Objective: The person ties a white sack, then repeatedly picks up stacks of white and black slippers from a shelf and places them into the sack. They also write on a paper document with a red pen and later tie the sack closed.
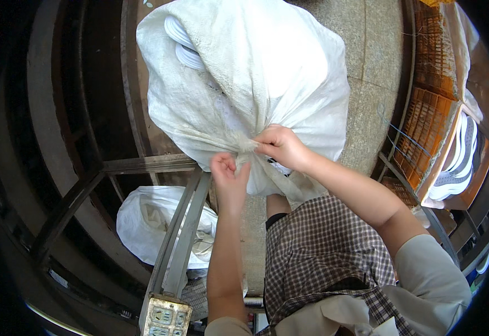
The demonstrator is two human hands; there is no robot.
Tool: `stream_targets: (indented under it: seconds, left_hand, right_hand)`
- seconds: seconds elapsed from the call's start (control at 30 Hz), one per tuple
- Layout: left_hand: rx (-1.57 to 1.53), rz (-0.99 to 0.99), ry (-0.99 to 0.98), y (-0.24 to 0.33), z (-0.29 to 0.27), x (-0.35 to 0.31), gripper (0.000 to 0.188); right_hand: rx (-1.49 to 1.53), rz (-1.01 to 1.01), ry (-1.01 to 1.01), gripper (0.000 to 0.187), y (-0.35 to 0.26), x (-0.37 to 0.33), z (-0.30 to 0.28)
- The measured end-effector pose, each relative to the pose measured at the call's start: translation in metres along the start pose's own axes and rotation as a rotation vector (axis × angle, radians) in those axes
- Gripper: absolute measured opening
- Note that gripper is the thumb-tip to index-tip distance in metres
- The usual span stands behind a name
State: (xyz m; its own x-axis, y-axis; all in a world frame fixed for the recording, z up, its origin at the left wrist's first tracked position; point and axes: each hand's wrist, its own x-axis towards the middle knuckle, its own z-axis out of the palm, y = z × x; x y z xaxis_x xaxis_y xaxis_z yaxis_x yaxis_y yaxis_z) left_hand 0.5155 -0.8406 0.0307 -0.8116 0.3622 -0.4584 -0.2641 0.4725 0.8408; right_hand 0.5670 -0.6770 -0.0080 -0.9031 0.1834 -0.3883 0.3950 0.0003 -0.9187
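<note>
A large, bulging white woven sack (295,61) stands in front of me, its cloth gathered and twisted into a knot (244,145) on the near side. My right hand (281,147) pinches the gathered cloth just right of the knot. Close by on the left, my left hand (229,173) has its fingers curled at the knot; what they hold is hard to make out. White shoe soles (183,43) show through a gap at the sack's upper left.
To the right stand orange plastic crates (426,120) and a cardboard box with grey and white soles (460,154). Another white sack (144,224) lies lower left beside a metal frame (180,241). A dirty socket box (168,316) sits at the frame's near end.
</note>
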Motion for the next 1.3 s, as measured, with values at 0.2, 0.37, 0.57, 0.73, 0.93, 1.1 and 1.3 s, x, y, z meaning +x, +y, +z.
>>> stream_targets:
  seconds: [0.2,0.37,0.57,0.73,0.93,1.1,1.3]
  left_hand:
    - [0.803,0.792,-0.545,0.041,-0.005,0.006,0.034]
    - [0.285,-0.070,-0.796,0.057,-0.002,0.048,0.025]
    - [0.691,0.387,-0.554,0.028,-0.012,0.052,0.026]
    - [0.452,0.095,-0.422,-0.027,0.005,0.052,0.024]
    - [0.347,0.170,-0.151,-0.033,0.016,0.025,0.028]
    - [-0.134,-0.416,-0.166,0.016,0.030,0.006,0.037]
    - [0.908,0.372,-0.503,0.034,0.018,0.013,0.028]
  right_hand:
    - [-0.295,-0.185,0.136,0.010,0.020,0.011,0.021]
    - [-0.067,-0.316,-0.040,0.013,0.037,0.004,0.031]
    - [-0.170,-0.243,-0.128,0.030,0.019,-0.004,0.016]
    - [-0.225,-0.183,-0.111,0.030,0.047,-0.005,0.002]
    - [0.025,0.162,0.123,0.021,0.051,0.017,0.038]
    - [-0.203,0.357,0.127,0.011,0.042,0.039,0.043]
    - [-0.304,0.348,0.043,0.024,0.011,0.033,0.026]
